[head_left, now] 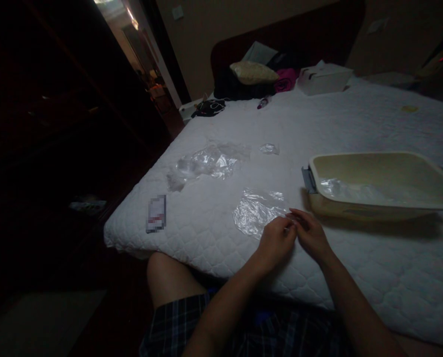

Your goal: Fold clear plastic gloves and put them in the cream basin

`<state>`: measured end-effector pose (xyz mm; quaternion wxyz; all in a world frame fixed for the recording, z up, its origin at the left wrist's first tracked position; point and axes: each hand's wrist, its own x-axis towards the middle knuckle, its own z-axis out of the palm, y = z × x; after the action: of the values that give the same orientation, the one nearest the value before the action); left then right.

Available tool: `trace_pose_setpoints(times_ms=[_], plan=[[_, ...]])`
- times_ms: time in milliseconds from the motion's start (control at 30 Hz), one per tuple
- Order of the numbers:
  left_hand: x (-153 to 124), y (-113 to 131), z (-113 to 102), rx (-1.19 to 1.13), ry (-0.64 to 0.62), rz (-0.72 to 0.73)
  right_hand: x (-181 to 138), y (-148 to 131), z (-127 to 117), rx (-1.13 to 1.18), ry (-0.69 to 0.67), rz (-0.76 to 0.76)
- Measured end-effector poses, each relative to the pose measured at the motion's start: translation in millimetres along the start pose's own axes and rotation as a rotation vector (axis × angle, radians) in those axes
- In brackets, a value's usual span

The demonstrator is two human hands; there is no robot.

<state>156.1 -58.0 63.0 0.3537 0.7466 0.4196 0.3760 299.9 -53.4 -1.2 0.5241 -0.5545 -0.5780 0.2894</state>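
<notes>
My left hand (pixel 279 239) and my right hand (pixel 312 235) meet just above the bed, fingers pinched together and fingertips almost touching. A crinkled clear plastic bag (pixel 256 213) lies flat on the white quilted cover, and its right-hand edge runs in to my fingers. Both hands appear closed on that edge; the exact bit between the fingertips is too small and dim to see well. Right of my hands stands a cream plastic bin (pixel 373 210) with a grey latch (pixel 308 179). Some clear plastic (pixel 340 189) lies inside it.
More crumpled clear plastic (pixel 210 161) and a small piece (pixel 269 148) lie farther up the bed (pixel 192 238). A blurred-out phone-like object (pixel 156 213) rests near the left edge. At the headboard are a pillow (pixel 254 73), dark and pink cloth, and a white box (pixel 324 79).
</notes>
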Motion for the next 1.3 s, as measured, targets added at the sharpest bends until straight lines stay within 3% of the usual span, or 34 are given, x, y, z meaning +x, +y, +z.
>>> trace_pose_setpoints(times_ms=[200,400,533,633,800,1133,1300], plan=[[3.1,-0.1,-7.6,0.036,0.072,-0.083,1.1,-5.7,-0.2,-0.154,0.024,-0.02],[5.6,-2.3,-19.7,0.342,0.106,-0.125,1.6,-8.0,1.6,-0.208,0.023,-0.05],[6.8,-9.2,-22.4,0.554,0.142,-0.098,-0.9,-10.7,2.8,-0.206,0.101,-0.132],[8.2,-14.3,-23.9,0.634,0.147,-0.091,-3.5,-13.8,3.0,-0.331,0.152,-0.266],[13.6,-18.4,-27.9,0.69,0.108,-0.053,-4.7,-19.0,4.0,-0.582,0.028,-0.487],[17.4,-30.6,-30.6,0.484,0.086,-0.069,-1.3,-17.9,3.4,-0.659,-0.015,-0.487],[18.5,-28.6,-29.4,0.659,0.054,-0.041,-4.5,-16.2,3.1,-0.683,-0.095,-0.548]])
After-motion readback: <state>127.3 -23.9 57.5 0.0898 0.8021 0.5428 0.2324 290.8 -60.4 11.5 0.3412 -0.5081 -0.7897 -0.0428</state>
